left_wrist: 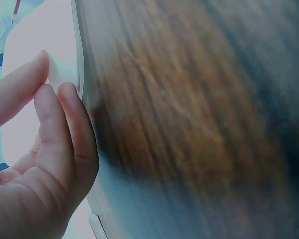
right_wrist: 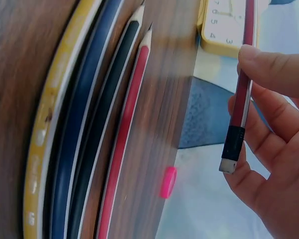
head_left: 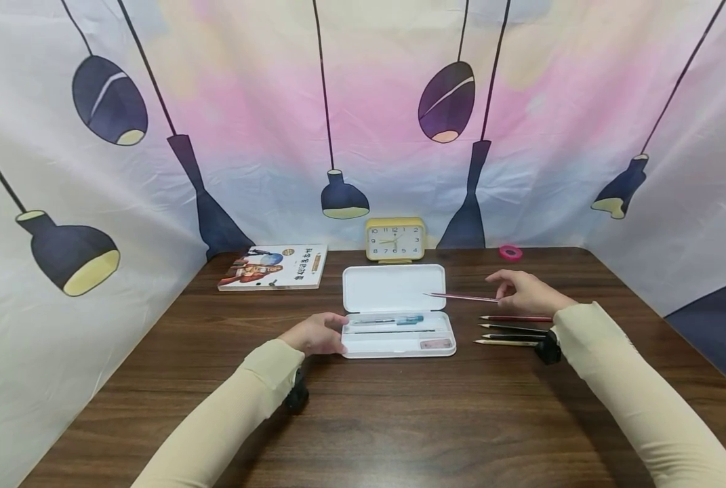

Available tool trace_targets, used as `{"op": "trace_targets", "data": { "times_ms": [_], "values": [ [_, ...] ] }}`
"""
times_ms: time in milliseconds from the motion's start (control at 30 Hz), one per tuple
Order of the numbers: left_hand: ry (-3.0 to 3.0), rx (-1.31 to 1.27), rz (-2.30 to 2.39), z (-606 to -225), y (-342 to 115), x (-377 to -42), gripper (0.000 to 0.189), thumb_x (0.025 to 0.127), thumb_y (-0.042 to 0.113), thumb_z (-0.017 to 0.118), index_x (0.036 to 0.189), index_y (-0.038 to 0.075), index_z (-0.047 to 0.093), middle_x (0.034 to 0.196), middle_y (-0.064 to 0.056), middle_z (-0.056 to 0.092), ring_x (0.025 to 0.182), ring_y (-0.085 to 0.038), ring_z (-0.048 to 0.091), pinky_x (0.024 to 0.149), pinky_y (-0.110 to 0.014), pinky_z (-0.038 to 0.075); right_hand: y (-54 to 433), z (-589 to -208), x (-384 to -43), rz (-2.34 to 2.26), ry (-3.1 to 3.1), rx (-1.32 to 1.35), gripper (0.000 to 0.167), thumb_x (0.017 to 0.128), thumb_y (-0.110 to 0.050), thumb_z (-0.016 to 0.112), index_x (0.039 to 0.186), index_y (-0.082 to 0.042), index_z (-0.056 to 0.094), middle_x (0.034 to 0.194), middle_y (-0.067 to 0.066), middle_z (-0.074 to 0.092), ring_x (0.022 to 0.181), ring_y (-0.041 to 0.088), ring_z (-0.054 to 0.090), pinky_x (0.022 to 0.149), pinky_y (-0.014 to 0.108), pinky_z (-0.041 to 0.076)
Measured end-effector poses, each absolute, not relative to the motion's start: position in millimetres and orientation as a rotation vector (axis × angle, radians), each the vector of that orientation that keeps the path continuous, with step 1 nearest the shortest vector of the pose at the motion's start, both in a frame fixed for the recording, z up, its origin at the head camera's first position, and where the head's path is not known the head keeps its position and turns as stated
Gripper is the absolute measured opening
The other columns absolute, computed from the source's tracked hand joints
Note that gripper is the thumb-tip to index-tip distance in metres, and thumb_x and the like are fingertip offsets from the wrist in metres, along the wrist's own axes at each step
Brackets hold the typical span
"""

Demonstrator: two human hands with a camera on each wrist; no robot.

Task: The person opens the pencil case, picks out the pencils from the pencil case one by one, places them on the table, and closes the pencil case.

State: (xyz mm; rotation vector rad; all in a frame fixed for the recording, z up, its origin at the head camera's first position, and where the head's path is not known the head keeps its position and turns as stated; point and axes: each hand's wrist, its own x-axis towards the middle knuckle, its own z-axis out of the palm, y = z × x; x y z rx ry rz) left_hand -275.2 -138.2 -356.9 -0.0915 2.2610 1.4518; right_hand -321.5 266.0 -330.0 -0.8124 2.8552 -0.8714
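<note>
A white pencil case (head_left: pixel 375 346) lies open on the table, its lid tipped back. My left hand (head_left: pixel 316 333) holds the left end of the case, thumb and fingers at its edge. Inside are a clear pen with a blue-green end (head_left: pixel 408 320), a thin dark stick (head_left: pixel 393 331) and a small pinkish eraser (head_left: pixel 436 343). Thumb and fingers of my right hand (head_left: pixel 530 293) pinch a dark red pencil (right_wrist: pixel 241 97) near its white eraser end; its point reaches left before the lid. Below that hand lie several pencils: red (right_wrist: pixel 124 134), dark (right_wrist: pixel 107 114) and yellow (right_wrist: pixel 45 109).
Behind the case stands a yellow clock (head_left: pixel 395 239). A white picture-covered book (head_left: pixel 295 268) lies at the back left. Toward the back right is a pink ring-shaped roll (head_left: pixel 510 253). A printed cloth (head_left: pixel 265 135) hangs behind the wooden table (head_left: pixel 387 420).
</note>
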Motion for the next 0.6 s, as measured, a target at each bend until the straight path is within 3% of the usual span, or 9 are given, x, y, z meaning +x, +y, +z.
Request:
{"op": "trace_targets", "data": {
  "times_ms": [600],
  "values": [
    [2.282,-0.089,1.433,-356.8,-138.0,-274.5,0.057,0.069,-0.008,0.064,0.122,0.003,0.046,0.107,-0.014,0.049,0.077,-0.019,0.053,0.068,-0.029,0.046,297.9,-343.4,-332.4,-0.936,2.807,-0.666,0.046,0.077,0.005,0.057,0.118,0.012,0.040,0.074,0.005,0.052,0.065,0.019,0.046,0.059,0.032,0.038]
  ]
}}
